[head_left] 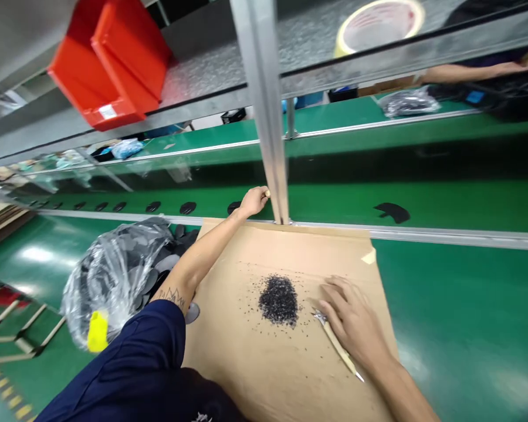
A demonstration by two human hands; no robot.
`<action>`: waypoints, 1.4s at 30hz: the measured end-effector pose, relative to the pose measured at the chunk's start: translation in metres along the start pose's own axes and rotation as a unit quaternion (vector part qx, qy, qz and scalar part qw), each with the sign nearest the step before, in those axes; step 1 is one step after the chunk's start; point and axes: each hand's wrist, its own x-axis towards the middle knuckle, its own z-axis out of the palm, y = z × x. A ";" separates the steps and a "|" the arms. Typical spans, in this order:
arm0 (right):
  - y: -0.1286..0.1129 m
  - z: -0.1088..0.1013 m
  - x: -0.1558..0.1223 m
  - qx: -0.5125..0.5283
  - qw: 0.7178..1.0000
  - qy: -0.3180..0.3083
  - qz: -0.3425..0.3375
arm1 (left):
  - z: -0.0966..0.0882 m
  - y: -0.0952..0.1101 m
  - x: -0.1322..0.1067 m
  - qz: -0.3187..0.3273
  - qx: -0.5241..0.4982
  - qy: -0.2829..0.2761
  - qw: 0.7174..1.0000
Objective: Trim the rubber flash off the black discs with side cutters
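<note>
My left hand (254, 201) reaches forward over the green conveyor belt, beside the metal post. Its fingers are pinched together, with a pale tip at their end; what they hold, if anything, I cannot make out. A black disc-like piece (233, 207) lies on the belt by that wrist. Slightly blurred, my right hand (352, 310) hovers low over the brown paper sheet (246, 369), fingers stretched out. Beside its thumb lies a slim tool with a pale handle and pointed metal tip (338, 347). Left of that hand is a pile of small black bits (278, 299).
A clear plastic bag (110, 275) of dark discs stands left of the paper. Several black pieces line the belt; a curved black piece (392, 212) lies right of the post (264, 111). Overhead, the shelf carries red bins (110, 64) and a tape roll (381, 26). Another person's arm (470, 72) shows beyond.
</note>
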 end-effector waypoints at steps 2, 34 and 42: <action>-0.001 -0.003 0.001 -0.011 0.999 0.046 -0.026 | -0.028 -0.011 -0.032 -0.002 -0.010 -0.006 1.000; -0.097 0.033 0.041 0.427 0.882 -0.034 0.198 | -0.058 0.007 -0.261 0.035 -0.061 0.014 0.997; -0.102 0.033 0.032 0.517 0.818 0.002 0.250 | 0.028 0.087 -0.250 0.297 -0.084 0.159 0.938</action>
